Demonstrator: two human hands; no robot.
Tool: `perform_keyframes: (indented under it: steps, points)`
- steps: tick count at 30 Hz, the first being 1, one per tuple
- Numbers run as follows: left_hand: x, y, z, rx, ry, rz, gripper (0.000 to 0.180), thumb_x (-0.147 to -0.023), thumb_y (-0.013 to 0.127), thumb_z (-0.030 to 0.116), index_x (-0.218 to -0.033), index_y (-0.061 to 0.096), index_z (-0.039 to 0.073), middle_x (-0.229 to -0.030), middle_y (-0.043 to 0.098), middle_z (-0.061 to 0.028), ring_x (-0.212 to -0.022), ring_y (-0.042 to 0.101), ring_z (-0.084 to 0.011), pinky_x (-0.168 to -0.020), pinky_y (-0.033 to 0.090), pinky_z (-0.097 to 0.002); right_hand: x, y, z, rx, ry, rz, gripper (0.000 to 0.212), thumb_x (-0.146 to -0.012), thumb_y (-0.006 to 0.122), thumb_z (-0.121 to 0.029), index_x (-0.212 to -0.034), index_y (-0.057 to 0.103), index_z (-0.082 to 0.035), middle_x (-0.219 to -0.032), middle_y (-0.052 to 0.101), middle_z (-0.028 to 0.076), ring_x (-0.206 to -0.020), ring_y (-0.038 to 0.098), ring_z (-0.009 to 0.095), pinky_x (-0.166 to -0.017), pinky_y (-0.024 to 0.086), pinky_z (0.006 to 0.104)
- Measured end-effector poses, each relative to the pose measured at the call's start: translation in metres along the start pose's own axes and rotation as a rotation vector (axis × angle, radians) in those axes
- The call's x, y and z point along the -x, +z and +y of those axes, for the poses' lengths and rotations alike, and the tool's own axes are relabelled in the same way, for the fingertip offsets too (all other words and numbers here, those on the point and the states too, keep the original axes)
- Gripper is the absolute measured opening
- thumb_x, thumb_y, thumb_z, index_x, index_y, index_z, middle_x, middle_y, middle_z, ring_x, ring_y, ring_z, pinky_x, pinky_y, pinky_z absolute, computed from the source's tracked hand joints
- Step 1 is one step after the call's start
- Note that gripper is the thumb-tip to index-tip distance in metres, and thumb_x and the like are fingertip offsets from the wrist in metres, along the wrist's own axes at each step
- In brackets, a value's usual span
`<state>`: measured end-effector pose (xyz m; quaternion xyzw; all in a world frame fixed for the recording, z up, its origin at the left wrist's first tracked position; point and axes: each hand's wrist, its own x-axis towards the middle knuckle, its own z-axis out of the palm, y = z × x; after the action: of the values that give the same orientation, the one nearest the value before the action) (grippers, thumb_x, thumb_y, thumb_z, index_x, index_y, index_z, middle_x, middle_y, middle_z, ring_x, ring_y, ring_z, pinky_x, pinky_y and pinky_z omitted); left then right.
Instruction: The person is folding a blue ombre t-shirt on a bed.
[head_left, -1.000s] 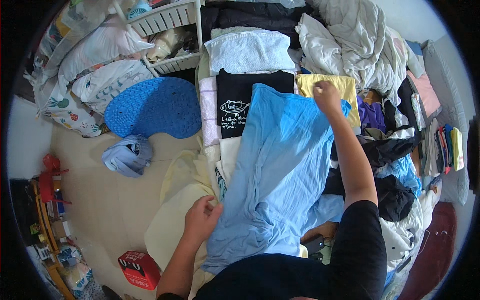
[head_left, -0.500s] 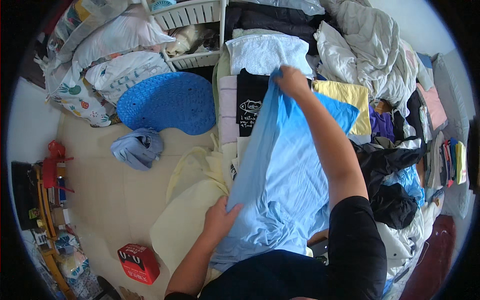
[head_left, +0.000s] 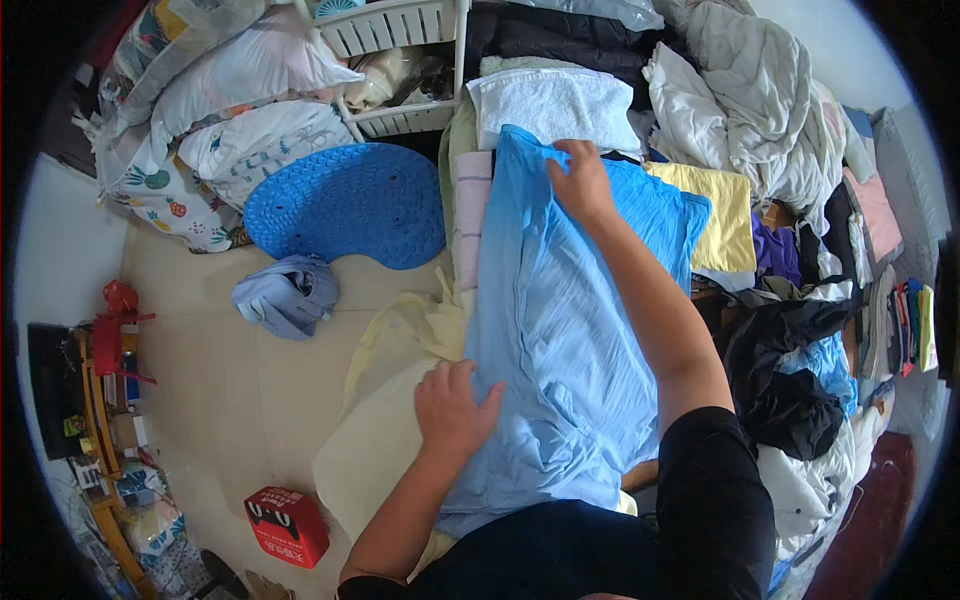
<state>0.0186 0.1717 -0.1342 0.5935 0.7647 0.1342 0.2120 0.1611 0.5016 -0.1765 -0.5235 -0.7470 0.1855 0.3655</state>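
A blue garment (head_left: 570, 330), deeper blue at its far end and paler near me, lies spread out in front of my body. Creases run along it, and its near part is bunched. My right hand (head_left: 583, 182) rests on its far end, thumb and fingers apart. At its left edge is my left hand (head_left: 455, 408), fingers spread and touching the cloth. The garment covers most of the folded clothes under it. A folded lilac striped cloth (head_left: 472, 215) shows along its left side, and a folded white towel (head_left: 555, 105) lies just beyond it.
Pale yellow cloth (head_left: 380, 430) hangs to the left. On the floor are a crumpled grey-blue cloth (head_left: 288, 297) and a red box (head_left: 286, 527). A blue textured mat (head_left: 345, 205) lies farther off. Folded yellow cloth (head_left: 715, 215) and heaped black clothes (head_left: 790, 340) are on the right.
The garment's far left corner has come down flat, covering the black printed cloth. My right hand has loosened its grasp. My left hand has moved a little farther away and its fingers have spread.
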Motion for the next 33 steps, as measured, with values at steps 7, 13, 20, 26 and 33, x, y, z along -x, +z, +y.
perform_keyframes:
  steps: [7,13,20,26,33]
  points:
    - [0.021,0.03,0.052,0.159,0.865,-0.163,0.062,-0.07,0.075,0.033,-0.123,0.055,0.008,-0.118,0.055,-0.0168,-0.116,0.049,-0.0351,-0.1,0.036,-0.0479,0.005,-0.021,0.035,0.045,0.332,-0.235,0.044,-0.077,0.069,-0.035,-0.101,0.065,0.001,-0.097,0.068,0.022,-0.091,0.066,0.034,-0.082,0.051,0.0396]
    - [0.038,0.041,0.041,-0.077,0.667,-0.566,0.037,-0.078,0.068,0.021,-0.112,0.061,0.007,-0.105,0.061,-0.0123,-0.108,0.056,-0.0263,-0.095,0.04,-0.0459,0.027,-0.02,0.025,0.077,0.304,-0.357,0.039,-0.08,0.069,-0.032,-0.098,0.067,0.002,-0.086,0.069,0.016,-0.079,0.066,0.022,-0.071,0.052,0.0332]
    - [0.019,-0.054,-0.002,0.635,-0.108,-0.179,0.031,-0.077,0.069,0.015,-0.105,0.062,0.002,-0.097,0.064,-0.0128,-0.1,0.06,-0.0263,-0.087,0.047,-0.0397,0.049,-0.031,0.031,0.025,0.308,-0.281,0.037,-0.079,0.066,-0.035,-0.094,0.07,-0.001,-0.089,0.069,0.02,-0.088,0.067,0.033,-0.082,0.051,0.0389]
    - [0.037,0.022,0.055,-0.059,0.876,0.089,0.034,-0.072,0.074,0.016,-0.102,0.063,0.004,-0.093,0.063,-0.007,-0.097,0.057,-0.0283,-0.088,0.044,-0.0409,0.046,-0.005,0.011,-0.007,0.323,-0.315,0.034,-0.079,0.065,-0.033,-0.094,0.07,-0.003,-0.09,0.069,0.02,-0.088,0.067,0.032,-0.081,0.051,0.0397]
    - [0.018,0.0,0.015,0.461,0.479,-0.447,0.013,-0.085,0.064,0.01,-0.096,0.064,0.003,-0.093,0.064,-0.0104,-0.097,0.06,-0.0271,-0.089,0.044,-0.0414,0.071,0.003,0.024,0.148,0.089,-0.311,0.033,-0.079,0.062,-0.029,-0.099,0.068,-0.004,-0.102,0.062,0.022,-0.096,0.061,0.037,-0.086,0.049,0.0438]
